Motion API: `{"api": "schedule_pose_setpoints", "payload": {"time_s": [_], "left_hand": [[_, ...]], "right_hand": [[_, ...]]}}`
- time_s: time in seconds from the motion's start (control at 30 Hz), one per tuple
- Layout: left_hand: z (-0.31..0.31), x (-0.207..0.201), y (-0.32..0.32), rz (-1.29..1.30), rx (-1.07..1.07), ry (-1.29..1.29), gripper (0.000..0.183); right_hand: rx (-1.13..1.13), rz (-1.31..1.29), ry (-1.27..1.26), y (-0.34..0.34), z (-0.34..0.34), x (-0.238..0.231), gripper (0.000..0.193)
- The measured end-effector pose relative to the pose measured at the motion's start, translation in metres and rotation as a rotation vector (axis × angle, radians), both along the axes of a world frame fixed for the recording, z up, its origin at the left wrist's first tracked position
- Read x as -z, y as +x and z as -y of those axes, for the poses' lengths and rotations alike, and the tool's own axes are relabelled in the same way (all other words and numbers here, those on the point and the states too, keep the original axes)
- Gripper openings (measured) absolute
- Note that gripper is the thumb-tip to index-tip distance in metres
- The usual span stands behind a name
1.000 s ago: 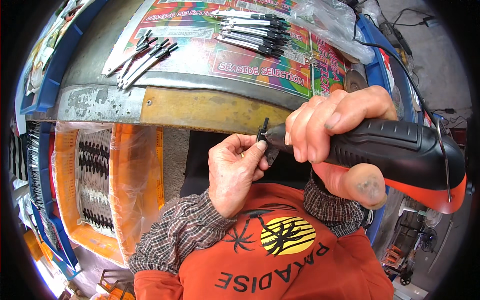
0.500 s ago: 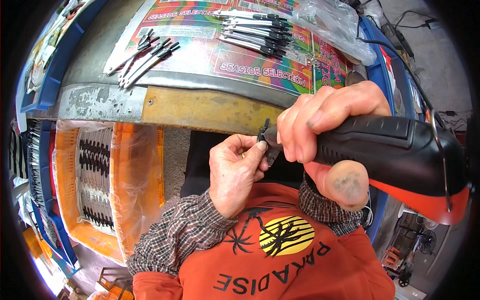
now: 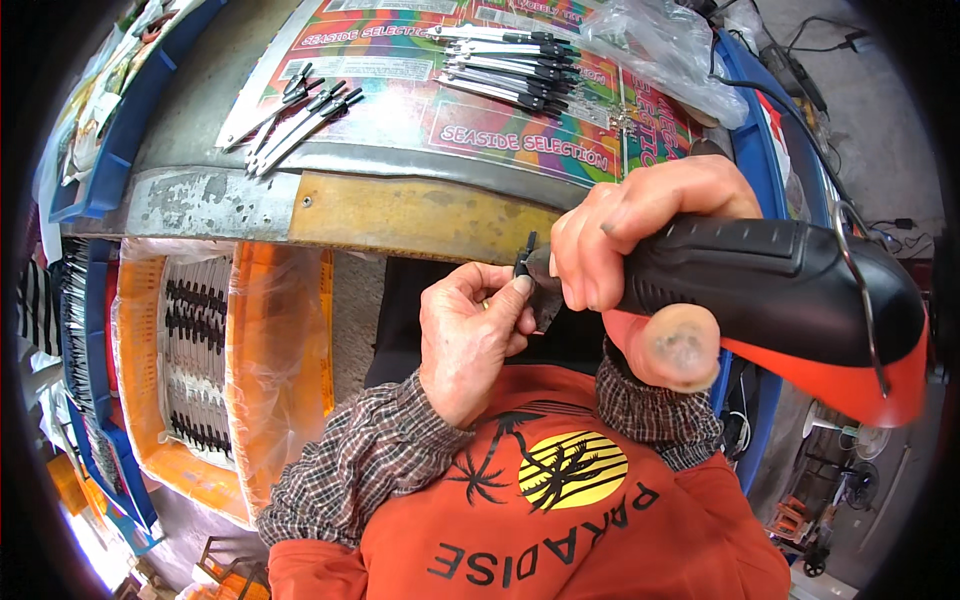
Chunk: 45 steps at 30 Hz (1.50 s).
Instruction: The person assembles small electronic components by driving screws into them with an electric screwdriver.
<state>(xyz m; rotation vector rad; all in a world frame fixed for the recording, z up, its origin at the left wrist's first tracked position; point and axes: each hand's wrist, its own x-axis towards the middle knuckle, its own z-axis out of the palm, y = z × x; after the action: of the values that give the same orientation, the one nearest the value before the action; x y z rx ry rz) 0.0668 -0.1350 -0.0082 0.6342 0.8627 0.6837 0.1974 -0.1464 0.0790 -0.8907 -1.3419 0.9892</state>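
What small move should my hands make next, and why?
Perhaps ease the power tool gently leftward with the right hand, since its tip appears to meet the small black part pinched in the left hand.

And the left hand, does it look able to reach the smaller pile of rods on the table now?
Probably not at once: the left hand is busy, pinching a black part at the tip of the tool. Otherwise the way looks free; nothing seems to lie over the pile.
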Motion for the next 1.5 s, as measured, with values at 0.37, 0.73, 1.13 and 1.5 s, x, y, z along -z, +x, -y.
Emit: {"api": "schedule_pose_setpoints", "payload": {"time_s": [0.37,0.73,1.13,1.5], "left_hand": [[0.0,0.0,-0.012,-0.217,-0.008,0.397,0.011],[-0.114,-0.013,-0.057,-1.144,-0.275,1.586,0.012],[-0.156,-0.003,-0.066,-1.3,-0.182,1.66,0.02],[-0.165,-0.027,0.009,-1.078,-0.091,1.828,0.014]], "right_hand": [[-0.021,-0.174,0.326,0.012,0.009,0.01,0.057],[0.215,-0.198,0.25,0.023,0.019,0.002,0.051],[0.262,-0.277,0.184,0.026,0.015,0.007,0.047],[0.277,-0.284,0.19,0.038,0.011,0.007,0.046]]}}
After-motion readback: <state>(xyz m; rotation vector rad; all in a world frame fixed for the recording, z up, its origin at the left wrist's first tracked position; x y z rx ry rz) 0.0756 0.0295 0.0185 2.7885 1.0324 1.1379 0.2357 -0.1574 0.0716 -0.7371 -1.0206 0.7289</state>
